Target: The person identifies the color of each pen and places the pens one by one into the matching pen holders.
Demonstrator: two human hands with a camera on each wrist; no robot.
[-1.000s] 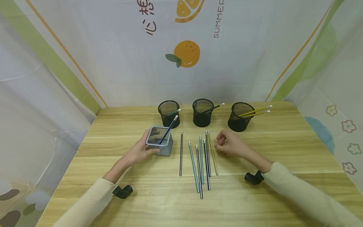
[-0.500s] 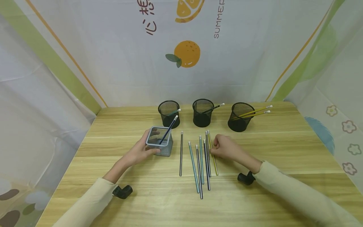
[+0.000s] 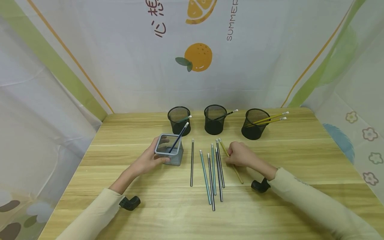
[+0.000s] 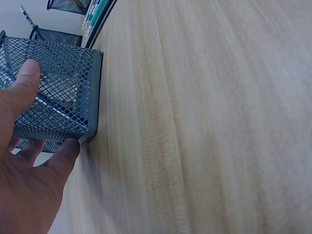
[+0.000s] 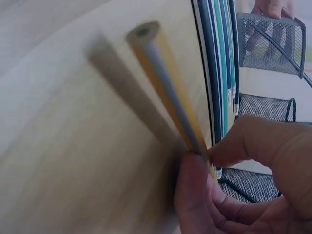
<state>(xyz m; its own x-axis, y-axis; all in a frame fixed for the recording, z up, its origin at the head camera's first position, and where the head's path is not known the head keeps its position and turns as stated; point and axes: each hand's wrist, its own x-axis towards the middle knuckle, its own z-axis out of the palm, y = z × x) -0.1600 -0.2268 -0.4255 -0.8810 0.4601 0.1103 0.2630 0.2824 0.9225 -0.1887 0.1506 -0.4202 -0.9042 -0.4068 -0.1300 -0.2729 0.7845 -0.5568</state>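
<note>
My left hand (image 3: pixel 148 160) grips a square grey mesh pencil holder (image 3: pixel 177 160) standing on the table. Its thumb is on the near side and its fingers go round the back. Inside leans one dark blue pencil (image 3: pixel 179 137) with a white eraser. My right hand (image 3: pixel 241 155) pinches a yellow pencil (image 3: pixel 237 173) between thumb and fingers, at the right of a row of pencils. In the right wrist view the blunt end of the yellow pencil (image 5: pixel 168 87) tilts up off the wood, its shadow beside it. Teal pencils (image 3: pixel 205 176) and dark pencils (image 3: pixel 192 163) lie alongside.
Three round black mesh cups stand along the back edge. The left cup (image 3: pixel 180 128) holds a teal pencil, the middle cup (image 3: pixel 214 127) a dark one, and the right cup (image 3: pixel 251 132) two yellow ones. A printed curtain (image 3: pixel 135 73) hangs behind the table.
My right hand has moved left to the yellow pencil and taken hold of it. The pencil's lower end has swung right, and a dark pencil beside it has shifted slightly. My left hand stays still.
</note>
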